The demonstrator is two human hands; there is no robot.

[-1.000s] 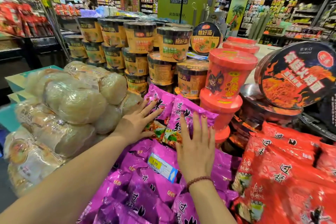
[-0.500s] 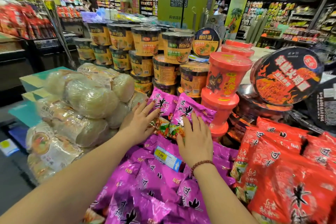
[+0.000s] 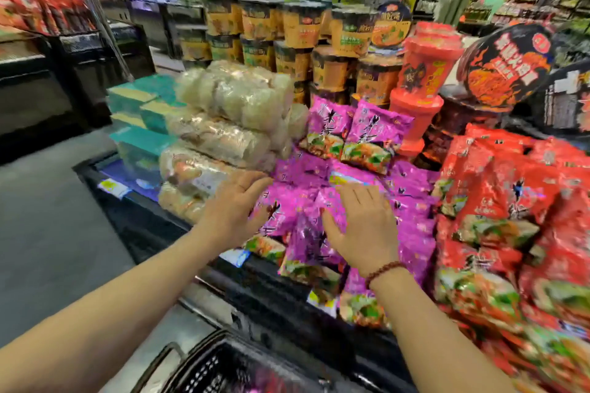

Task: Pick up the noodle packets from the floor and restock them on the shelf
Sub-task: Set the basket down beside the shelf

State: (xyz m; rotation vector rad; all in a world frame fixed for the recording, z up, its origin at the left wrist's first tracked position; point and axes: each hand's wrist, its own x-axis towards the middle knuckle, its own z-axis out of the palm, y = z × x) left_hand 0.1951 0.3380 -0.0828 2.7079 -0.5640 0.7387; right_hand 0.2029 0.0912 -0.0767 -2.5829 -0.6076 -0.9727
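Since half a second ago we see both hands pulled back toward the near side, off the two upright packets [image 3: 351,131] they were pressing. Those two now stand alone at the far end of the pile, leaning against the cup noodles [image 3: 300,25]. The view has backed off too, and a black basket [image 3: 223,367] now shows at the near bottom edge. The left hand [image 3: 233,204] is spread with straight fingers at the left edge of the purple noodle packets [image 3: 297,214], just beside the clear bags [image 3: 230,99], and grips nothing. The right hand [image 3: 364,226], with a bead bracelet [image 3: 383,271] on the wrist, lies flat with fingers extended over the middle of the pile. We cannot tell if it touches, because the frame is blurred. The purple packets are glossy, with dark characters and a green-orange food picture at the bottom end. They lie heaped on the shelf [image 3: 271,293], some hanging over its near lip, between the clear bags on the left and the red packets [image 3: 510,201] on the right.
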